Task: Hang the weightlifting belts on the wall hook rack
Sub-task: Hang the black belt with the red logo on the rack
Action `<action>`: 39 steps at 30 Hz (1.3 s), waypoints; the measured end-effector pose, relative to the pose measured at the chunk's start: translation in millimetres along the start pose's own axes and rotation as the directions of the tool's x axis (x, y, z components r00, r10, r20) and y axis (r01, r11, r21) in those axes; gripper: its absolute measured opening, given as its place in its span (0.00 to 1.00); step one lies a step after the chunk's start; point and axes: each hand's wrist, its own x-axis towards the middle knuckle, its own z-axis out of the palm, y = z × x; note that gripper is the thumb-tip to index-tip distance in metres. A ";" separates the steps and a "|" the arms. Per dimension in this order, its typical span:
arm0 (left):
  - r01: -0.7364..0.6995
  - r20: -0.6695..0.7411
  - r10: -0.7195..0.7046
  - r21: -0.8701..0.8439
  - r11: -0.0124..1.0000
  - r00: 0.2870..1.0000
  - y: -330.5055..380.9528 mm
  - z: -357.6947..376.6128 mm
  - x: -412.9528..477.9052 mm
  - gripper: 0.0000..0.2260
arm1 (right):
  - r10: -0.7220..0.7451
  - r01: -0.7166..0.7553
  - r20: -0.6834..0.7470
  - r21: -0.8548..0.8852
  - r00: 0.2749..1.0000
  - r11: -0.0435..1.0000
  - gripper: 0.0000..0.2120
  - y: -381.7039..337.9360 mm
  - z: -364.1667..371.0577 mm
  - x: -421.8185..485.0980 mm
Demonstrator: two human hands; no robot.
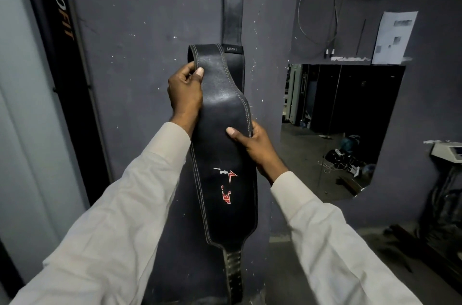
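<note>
Held belt [225, 154]: black leather, pale stitching, red-and-white logo on the wide back panel. Centre of view, held lengthwise from 12 to 6 o'clock, just before the wall [140, 29]. The upper end folds back at 12 o'clock; the narrow punched strap hangs at 6 o'clock.

Left hand [185, 94]: closed on the belt's upper left edge, thumb on the face, fingers behind.

Right hand [252, 144]: closed on the right edge lower down, thumb on the face.

Hung belt [232, 4]: black, already on the wall at 12 o'clock, twin-prong buckle at top, small label at its lower visible end. Its hook is not visible; the rack lies at or above the frame's top edge.

Step, as judged: second belt carried to the wall, not yet hung. The next move calls for raising the belt toward 12 o'clock and finding a hook; which end carries its buckle cannot be told.

Wall: dark grey paint, flecked with white chips. Mirror [345, 129] at 3 o'clock, reflecting a cluttered floor. Paper sheet [395, 37] and loose cables [317, 17] at 1 to 2 o'clock. Black lettered banner [60, 17] at 10 o'clock.
</note>
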 end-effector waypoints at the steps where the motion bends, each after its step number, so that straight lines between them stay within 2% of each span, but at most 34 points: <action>1: 0.005 -0.004 -0.005 0.006 1.000 1.000 1.7 1.0 -0.2 0.16 | 0.021 -0.021 0.034 0.000 0.999 1.000 0.18 1.8 -2.2 -1.6; 4: 0.020 -0.010 -0.020 0.003 1.000 1.000 0.8 2.8 6.9 0.17 | 0.059 -0.058 0.052 -0.021 0.997 0.998 0.20 17.2 -11.2 -6.8; 14: 0.017 0.015 -0.016 -0.032 0.999 1.000 3.8 12.2 11.6 0.15 | 0.140 -0.142 0.086 0.014 0.986 0.990 0.15 35.2 -29.9 -17.4; 21: 0.018 0.022 -0.016 -0.075 0.997 1.000 11.3 9.8 24.7 0.14 | 0.287 -0.285 0.140 -0.033 0.948 0.958 0.28 96.3 -42.4 -48.4; 24: 0.040 0.049 -0.036 -0.096 0.995 0.998 6.2 8.7 28.4 0.16 | 0.325 -0.327 0.173 -0.015 0.930 0.945 0.23 111.8 -46.8 -56.7; 26: 0.060 0.052 -0.054 -0.118 0.991 0.997 4.3 9.0 26.8 0.17 | 0.324 -0.327 0.121 0.004 0.938 0.945 0.19 103.6 -41.4 -52.1; 28: 0.085 0.078 -0.074 -0.141 0.986 0.994 4.4 11.1 20.5 0.15 | 0.248 -0.250 0.032 0.068 0.968 0.966 0.15 74.8 -28.4 -34.3; 30: 0.103 0.132 -0.083 -0.158 0.982 0.988 2.7 17.0 10.1 0.12 | 0.092 -0.088 -0.026 0.122 0.995 0.989 0.12 29.0 -15.9 -3.3; 32: 0.113 0.206 -0.078 -0.164 0.980 0.975 0.4 23.5 0.2 0.12 | -0.092 0.095 -0.044 0.082 0.995 0.992 0.10 -21.9 -10.3 31.0; 34: 0.105 0.286 -0.057 -0.153 0.983 0.957 2.3 26.8 -3.0 0.10 | -0.185 0.185 -0.033 -0.007 0.982 0.983 0.06 -56.9 -10.7 59.5; 36: 0.072 0.378 -0.033 -0.089 0.993 0.925 7.3 24.8 2.6 0.10 | -0.217 0.215 -0.039 -0.033 0.975 0.976 0.05 -69.2 -13.7 75.9; 37: 0.046 0.434 -0.040 -0.003 0.999 0.900 8.6 20.8 5.8 0.11 | -0.241 0.241 -0.064 -0.020 0.968 0.970 0.05 -70.7 -14.4 80.2; 39: -0.005 0.542 -0.067 0.131 0.991 0.838 2.3 10.2 7.3 0.17 | -0.290 0.292 -0.129 -0.010 0.948 0.956 0.05 -74.6 -12.5 86.1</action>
